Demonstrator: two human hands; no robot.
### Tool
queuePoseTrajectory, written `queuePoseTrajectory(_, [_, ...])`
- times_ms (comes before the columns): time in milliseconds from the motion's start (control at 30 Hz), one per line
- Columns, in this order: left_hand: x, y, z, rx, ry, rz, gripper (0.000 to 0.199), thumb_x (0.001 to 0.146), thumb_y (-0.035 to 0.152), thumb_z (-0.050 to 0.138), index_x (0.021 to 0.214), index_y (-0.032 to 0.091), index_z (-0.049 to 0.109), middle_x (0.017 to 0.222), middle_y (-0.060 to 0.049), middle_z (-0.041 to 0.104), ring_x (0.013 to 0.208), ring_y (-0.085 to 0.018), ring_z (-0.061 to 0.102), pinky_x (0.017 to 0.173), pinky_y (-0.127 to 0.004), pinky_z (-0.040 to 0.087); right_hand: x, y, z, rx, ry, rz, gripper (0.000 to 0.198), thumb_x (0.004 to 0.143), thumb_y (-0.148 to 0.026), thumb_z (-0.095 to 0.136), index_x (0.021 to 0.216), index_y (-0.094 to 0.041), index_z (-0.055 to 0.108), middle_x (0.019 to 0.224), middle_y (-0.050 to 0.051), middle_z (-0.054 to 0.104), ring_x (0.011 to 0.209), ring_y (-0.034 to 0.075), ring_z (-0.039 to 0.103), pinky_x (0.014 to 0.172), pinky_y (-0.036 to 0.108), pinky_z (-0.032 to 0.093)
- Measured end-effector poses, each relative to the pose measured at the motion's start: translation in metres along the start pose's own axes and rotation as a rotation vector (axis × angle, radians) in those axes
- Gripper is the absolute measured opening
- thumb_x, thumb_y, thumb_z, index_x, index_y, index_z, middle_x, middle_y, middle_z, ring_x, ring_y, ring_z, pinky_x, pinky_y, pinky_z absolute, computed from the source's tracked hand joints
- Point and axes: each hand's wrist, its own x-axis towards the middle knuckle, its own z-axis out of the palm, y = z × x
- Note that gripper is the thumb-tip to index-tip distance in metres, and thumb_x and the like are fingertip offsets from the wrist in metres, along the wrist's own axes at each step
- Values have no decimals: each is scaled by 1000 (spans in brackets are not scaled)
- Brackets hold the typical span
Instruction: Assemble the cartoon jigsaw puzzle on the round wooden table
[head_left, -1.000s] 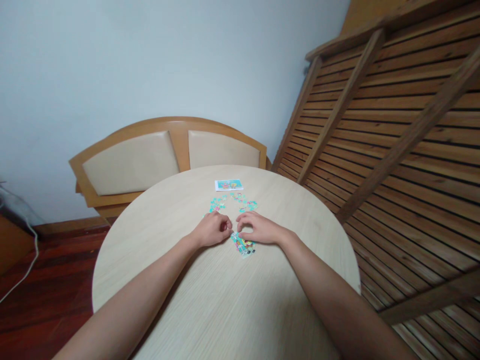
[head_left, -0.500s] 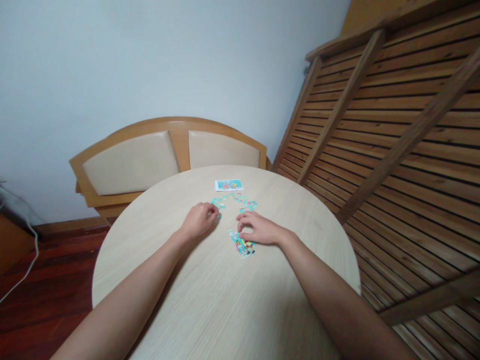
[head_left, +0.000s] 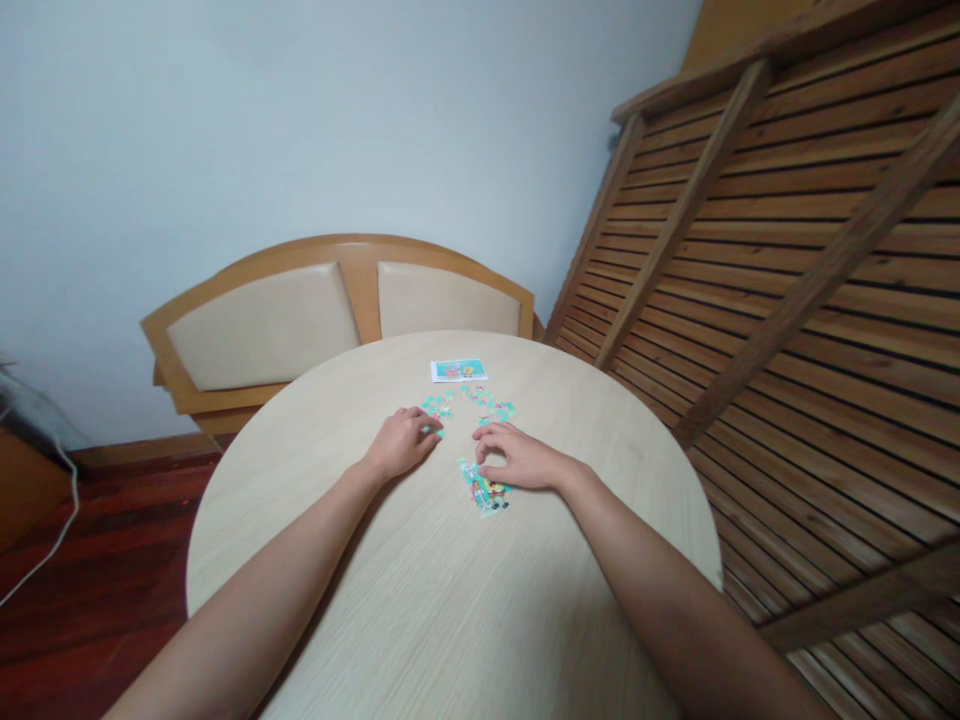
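Observation:
My left hand (head_left: 405, 441) rests low over the round table beside a cluster of loose jigsaw pieces (head_left: 438, 404). Its thumb and fingers are apart, with a small teal piece partly showing by the fingertips. On the other side, my right hand (head_left: 517, 456) hovers at the top edge of a partly joined jigsaw puzzle (head_left: 487, 496). Thumb and curved fingers stand apart there, and nothing shows between them. The joined part has a yellow cartoon figure on teal; the hand hides its upper right. More loose pieces (head_left: 498, 410) lie beyond the right fingers.
A picture card (head_left: 458, 371) with cartoon figures lies behind the pieces on the pale round table (head_left: 420, 620). Past the table stands a padded headboard (head_left: 262, 325) against the wall. Slatted wooden panels (head_left: 750, 300) lean at the right. A white cable (head_left: 73, 490) hangs at the left.
My left fingers have spread from a pinch, and the small piece by their tips is now more hidden. The right hand and the joined puzzle look the same.

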Motion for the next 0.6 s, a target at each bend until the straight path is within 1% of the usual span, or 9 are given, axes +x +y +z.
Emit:
queuePoseTrajectory(167, [1, -1, 2, -1, -32, 23, 22, 92, 30, 58, 102, 22, 76, 107, -10, 70, 100, -25, 62, 94, -38, 47, 0, -1, 0, -5, 0, 9, 12, 81, -24, 73, 91, -20, 69, 123, 10, 62, 125, 25, 53, 109, 43, 38])
queuePoseTrajectory(300, [2, -1, 2, -48, -64, 44, 20, 89, 26, 59, 100, 20, 74, 106, -10, 71, 101, -24, 63, 98, -38, 45, 0, -1, 0, -1, 4, 4, 11, 81, -23, 73, 91, -20, 69, 121, 10, 63, 124, 26, 53, 109, 44, 39])
queuePoseTrajectory(433, [1, 4, -2, -100, -109, 83, 18, 87, 25, 58, 98, 19, 72, 103, -8, 72, 101, -23, 64, 102, -38, 41, 0, -1, 0, -4, 5, 6, 10, 80, -23, 73, 89, -20, 68, 121, 10, 63, 123, 26, 54, 108, 44, 39])
queuePoseTrajectory(600, [0, 9, -9, -129, -150, 97, 18, 83, 26, 61, 95, 20, 72, 98, -6, 73, 105, -23, 63, 105, -38, 39, 0, 1, 1, 2, 4, 10, 12, 82, -29, 74, 88, -21, 68, 121, 10, 63, 125, 26, 53, 109, 45, 39])
